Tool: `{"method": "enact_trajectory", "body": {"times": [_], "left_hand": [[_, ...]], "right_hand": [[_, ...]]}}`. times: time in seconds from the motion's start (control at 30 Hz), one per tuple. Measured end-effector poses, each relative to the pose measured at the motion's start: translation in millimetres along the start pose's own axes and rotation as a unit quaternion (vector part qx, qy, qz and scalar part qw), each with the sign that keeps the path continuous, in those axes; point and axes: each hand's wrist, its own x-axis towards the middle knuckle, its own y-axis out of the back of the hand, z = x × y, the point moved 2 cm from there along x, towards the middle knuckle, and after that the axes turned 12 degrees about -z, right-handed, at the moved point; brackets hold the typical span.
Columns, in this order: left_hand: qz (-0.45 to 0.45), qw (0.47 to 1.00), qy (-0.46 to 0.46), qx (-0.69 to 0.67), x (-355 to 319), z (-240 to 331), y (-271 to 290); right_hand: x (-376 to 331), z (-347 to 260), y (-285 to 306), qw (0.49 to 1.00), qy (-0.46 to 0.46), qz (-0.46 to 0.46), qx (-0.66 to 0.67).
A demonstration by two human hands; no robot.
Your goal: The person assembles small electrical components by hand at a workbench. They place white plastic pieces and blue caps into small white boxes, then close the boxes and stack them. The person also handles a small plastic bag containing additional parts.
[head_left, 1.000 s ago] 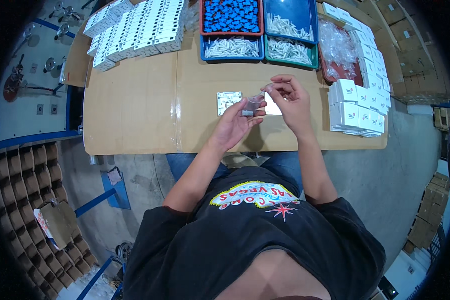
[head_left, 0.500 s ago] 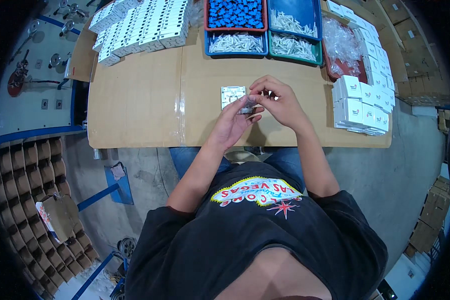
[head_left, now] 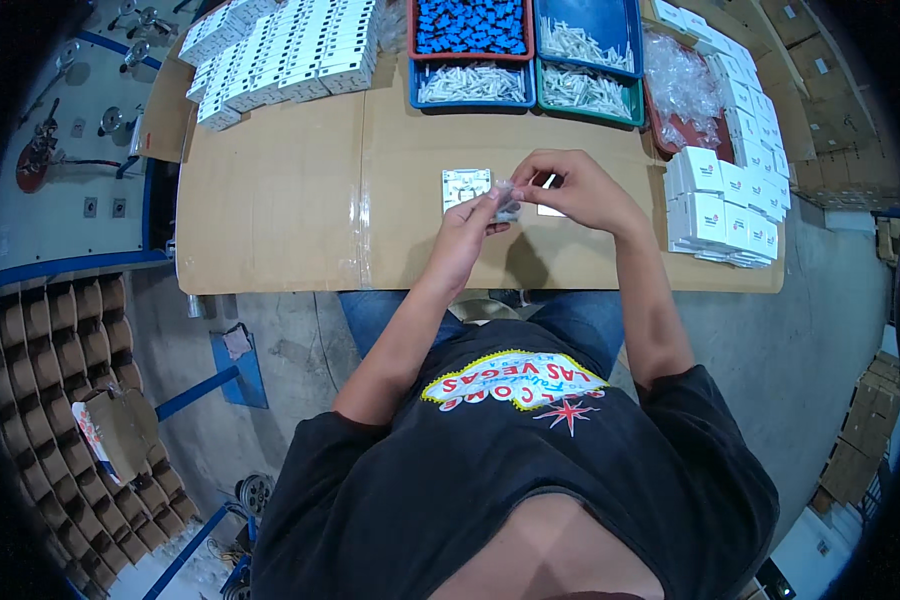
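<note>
A small clear plastic bag [head_left: 508,208] with something small inside is up over the cardboard-covered table [head_left: 270,200]. My left hand [head_left: 463,225] grips its lower left side between thumb and fingers. At the bag's upper right edge, the thumb and fingertips of my right hand [head_left: 580,192] pinch the plastic. What lies inside cannot be made out. Just beyond my left fingers, a white square plate with cut-outs [head_left: 465,184] rests on the cardboard, partly covered by my hand. Under my right hand a white flat piece [head_left: 550,210] shows in part.
Along the back stand a red tray of blue parts [head_left: 470,28] and trays of white plugs [head_left: 475,86]. White boxes [head_left: 720,215] are stacked at right, beside crumpled clear plastic bags [head_left: 682,85]. Rows of white units [head_left: 290,60] fill the back left.
My right hand has shifted right and its elbow has swung outward. The bag now shows more between my hands, and the white flat piece has come into view beneath my right hand.
</note>
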Motion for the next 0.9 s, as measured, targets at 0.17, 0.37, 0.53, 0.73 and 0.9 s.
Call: {"method": "enact_trajectory", "body": {"times": [0.17, 0.37, 0.53, 0.73, 0.9], "left_hand": [[0.016, 0.997, -0.057, 0.051, -1.7, 6.1, -5.7], [0.054, 0.987, -0.095, 0.114, -1.2, 10.2, -6.2], [0.092, 0.976, -0.162, 0.109, 1.0, 6.3, -0.7], [0.102, 0.974, -0.197, 0.054, 0.1, 12.8, -6.8], [0.112, 0.972, -0.191, 0.076, -1.9, 15.3, -7.2]], "right_hand": [[-0.9, 6.8, -1.1, 0.999, 0.001, 0.040, 0.001], [-2.3, 9.1, -14.3, 0.994, 0.021, 0.038, 0.096], [-3.7, 4.7, -22.6, 0.982, 0.057, 0.092, 0.152], [-0.8, 7.7, -35.1, 0.972, 0.036, 0.162, 0.165], [-0.5, 11.6, -41.3, 0.967, 0.034, 0.159, 0.197]]}}
